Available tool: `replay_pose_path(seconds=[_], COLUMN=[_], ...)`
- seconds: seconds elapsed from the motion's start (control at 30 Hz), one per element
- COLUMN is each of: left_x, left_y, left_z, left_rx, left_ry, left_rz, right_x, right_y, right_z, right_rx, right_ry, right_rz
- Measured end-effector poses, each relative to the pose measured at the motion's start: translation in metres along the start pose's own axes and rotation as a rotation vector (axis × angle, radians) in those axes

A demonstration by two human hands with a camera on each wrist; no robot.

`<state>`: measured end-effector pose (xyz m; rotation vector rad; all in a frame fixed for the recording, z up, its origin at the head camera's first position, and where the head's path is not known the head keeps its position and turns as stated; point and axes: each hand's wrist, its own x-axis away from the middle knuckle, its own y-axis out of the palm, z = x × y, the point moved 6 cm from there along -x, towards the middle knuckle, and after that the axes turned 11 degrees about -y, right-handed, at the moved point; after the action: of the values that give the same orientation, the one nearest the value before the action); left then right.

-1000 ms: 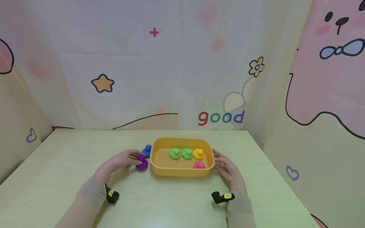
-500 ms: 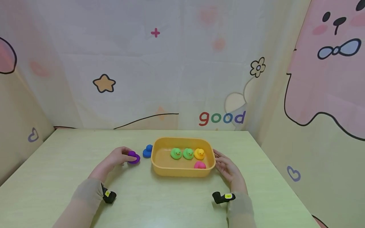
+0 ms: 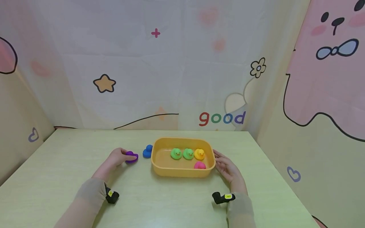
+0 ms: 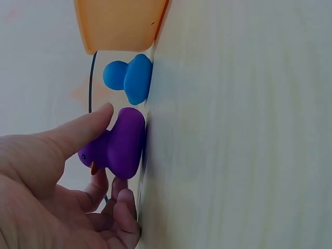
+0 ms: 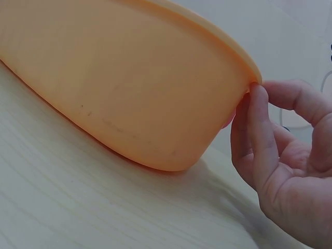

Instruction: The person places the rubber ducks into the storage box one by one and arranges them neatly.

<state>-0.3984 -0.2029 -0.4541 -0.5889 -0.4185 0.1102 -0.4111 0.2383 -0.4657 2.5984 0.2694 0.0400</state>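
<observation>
My left hand [image 3: 116, 156] pinches a purple toy duck [image 4: 125, 148] between thumb and fingers, low over the table left of the yellow-orange container. Seen in the left wrist view, the duck is upright with its base close to the tabletop; whether it touches is unclear. A blue toy duck [image 3: 147, 151] stands between it and the yellow-orange container [image 3: 182, 172]. My right hand [image 3: 228, 167] holds that container's right end, with thumb and index fingertip at the rim in the right wrist view. Inside sit two green ducks [image 3: 176, 154], a yellow duck [image 3: 199, 154] and a pink toy [image 3: 200, 165], partly hidden by the front wall.
The pale wooden table [image 3: 171, 202] spreads around the container on all sides. A printed cloth backdrop [image 3: 137, 63] rises behind the table, and similar cloth walls [image 3: 273, 126] stand at left and right. A black wrist camera [image 3: 112, 195] sits on each wrist.
The purple duck has moved left in my left hand, away from the container and the blue duck. Nearly all of that happened in the first half second. My right hand stays at the container.
</observation>
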Motion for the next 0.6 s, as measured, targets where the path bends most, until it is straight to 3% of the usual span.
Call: replay_pose_path(seconds=[0.17,0.37,0.5,0.6], left_x=[0.0025,0.0039,0.0027,0.0023], left_y=[0.0023,0.0055,0.0047,0.0002], left_z=[0.0003,0.0031,0.0015,0.0023], left_rx=[-0.041,-0.082,-0.100,-0.144], left_ry=[-0.030,-0.023,-0.011,0.045], left_rz=[-0.006,-0.017,-0.068,-0.125], right_x=[0.0013,0.0017,0.0008,0.0002], right_y=[0.0007,0.0015,-0.0014,-0.0028], right_z=[-0.0018,-0.0035,-0.0010,0.0007], right_rx=[-0.007,0.004,-0.013,-0.009], right_ry=[0.004,-0.010,-0.008,-0.004], right_rz=[0.014,0.002,0.017,0.023])
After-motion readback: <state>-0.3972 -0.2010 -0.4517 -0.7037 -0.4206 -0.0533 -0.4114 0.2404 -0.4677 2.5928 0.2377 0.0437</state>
